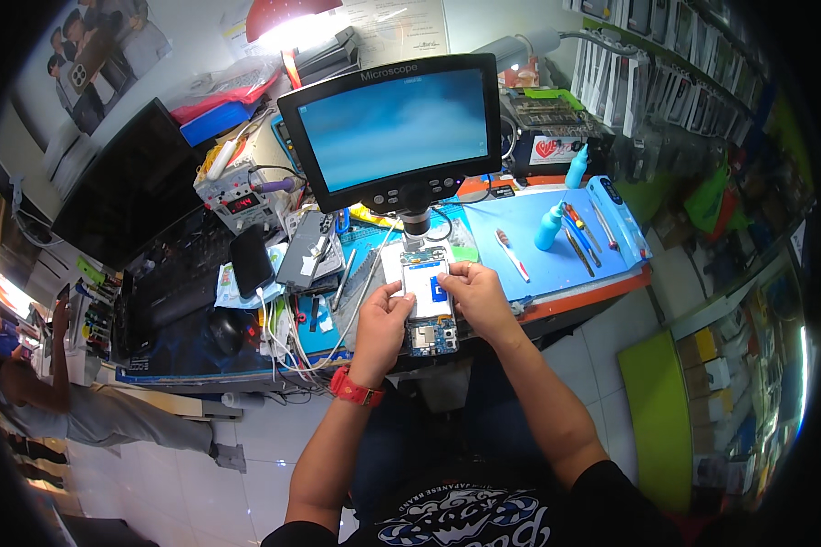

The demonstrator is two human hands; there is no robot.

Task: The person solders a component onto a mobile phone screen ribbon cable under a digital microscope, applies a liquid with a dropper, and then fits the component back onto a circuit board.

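Observation:
An opened phone (431, 337) lies without its back cover at the table's front edge, below the microscope. Its circuit boards show at both ends, around a white battery (420, 284) with a blue printed patch. My left hand (383, 319) grips the phone's left edge, thumb resting on the battery. From the right, my right hand (476, 296) closes on the phone's other side, its thumb on the battery beside the blue patch. The fingertips under the phone are hidden. Just beyond the phone stands the microscope lens (415, 221) under its lit monitor (397, 128).
On the blue mat (520, 232) at right lie a toothbrush (512, 255), a light-blue bottle (549, 228), and several tweezers and screwdrivers (579, 239). Left of the phone are a black phone (252, 262), loose white cables (287, 342), a mouse (231, 330) and a keyboard (173, 269). Another person (82, 401) is far left.

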